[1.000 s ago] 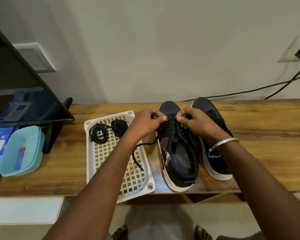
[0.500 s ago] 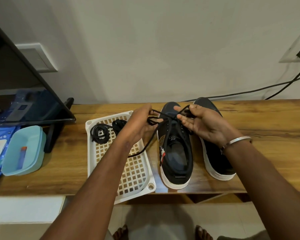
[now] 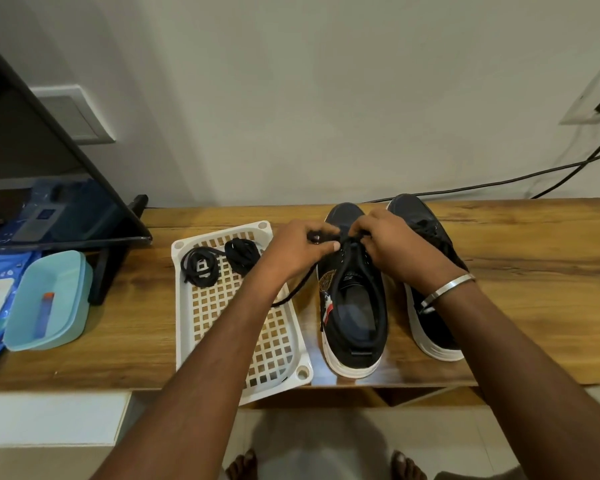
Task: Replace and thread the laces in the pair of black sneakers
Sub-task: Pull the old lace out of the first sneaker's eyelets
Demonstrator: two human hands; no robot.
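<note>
Since the frame half a second back, both hands have dropped from a raised, spread position, where the lace stretched between them, to meet low over the front of the left sneaker (image 3: 352, 306). The left hand (image 3: 300, 249) now has its fingers curled round a bunched piece of the black lace (image 3: 293, 292), thumb pressed along the side; a loose length of that lace trails from under the hand down across the edge of the white lattice tray (image 3: 281, 358). The right hand (image 3: 394, 249), with a metal bangle (image 3: 445, 289) on its wrist, pinches the lace at the eyelets, fingertips almost touching those of the left hand. The left sneaker stands on the wooden desk (image 3: 534, 271), heel toward the person, just beside the right sneaker (image 3: 430, 327), which the right forearm partly hides. Two coiled black laces (image 3: 219, 263) lie at the far end of the tray. Well to the left sits a light blue tub (image 3: 49, 299), near a dark screen (image 3: 32, 161).
</note>
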